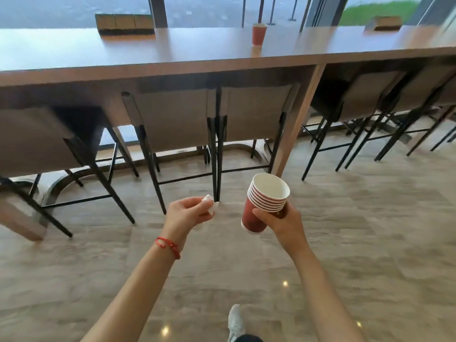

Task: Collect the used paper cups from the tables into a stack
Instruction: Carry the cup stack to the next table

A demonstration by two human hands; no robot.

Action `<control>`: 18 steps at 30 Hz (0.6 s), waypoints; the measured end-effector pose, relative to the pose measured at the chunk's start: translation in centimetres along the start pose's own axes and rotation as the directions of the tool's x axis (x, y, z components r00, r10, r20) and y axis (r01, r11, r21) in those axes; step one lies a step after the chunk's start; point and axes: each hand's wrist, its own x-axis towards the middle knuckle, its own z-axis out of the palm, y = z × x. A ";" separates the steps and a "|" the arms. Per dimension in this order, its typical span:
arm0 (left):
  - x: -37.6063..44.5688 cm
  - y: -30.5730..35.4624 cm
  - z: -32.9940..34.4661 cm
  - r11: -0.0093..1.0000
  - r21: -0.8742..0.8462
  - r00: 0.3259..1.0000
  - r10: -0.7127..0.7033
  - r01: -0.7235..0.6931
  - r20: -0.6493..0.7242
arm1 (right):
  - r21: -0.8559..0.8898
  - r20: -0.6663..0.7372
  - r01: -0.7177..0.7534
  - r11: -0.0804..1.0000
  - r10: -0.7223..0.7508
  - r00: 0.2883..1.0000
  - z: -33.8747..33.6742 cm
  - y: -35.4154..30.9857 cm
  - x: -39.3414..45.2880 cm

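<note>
The right hand [281, 219] curls round a stack [265, 202] of nested red paper cups, thumb across the front and fingers behind, holding it tilted over the floor with the white mouth open toward the table. The left hand [188, 213] pinches a small crumpled white tissue [211, 204] between thumb and fingertips.

One more cup [259, 34] stands upright on the far part of the long table [172, 53], near the window and well apart from both hands. It looks the same red paper kind, so it is probably light and thin-walled: a hard squeeze would dent it, and any leftover drink could spill if it tips. Taking it round the middle of the wall or just under the rolled rim seems safest, then lowering it straight into the open mouth of the stack. Whether it holds liquid cannot be told from here.

A row of chairs [172, 119] is pushed in under the table edge, between the person and the cup, so the reach likely has to go over their backs and across the wide top. The left hand is occupied by the tissue, which may hamper a clean grip. Two wooden boxes [124, 23] sit further along the table, clear of the cup. A white shoe [235, 322] shows on the pale floor below.
</note>
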 end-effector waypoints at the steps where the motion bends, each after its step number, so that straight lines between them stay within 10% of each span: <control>1: 1.8 0.3 0.5 1.000 0.002 1.000 0.008 -0.008 0.013 | -0.002 -0.005 0.012 1.000 -0.012 1.000 -0.1 0.0 1.8; 18: 32.0 12.2 14.0 0.978 0.026 0.977 0.207 -0.209 0.054 | -0.076 0.035 0.165 0.983 -0.163 0.986 -3.3 -5.7 36.5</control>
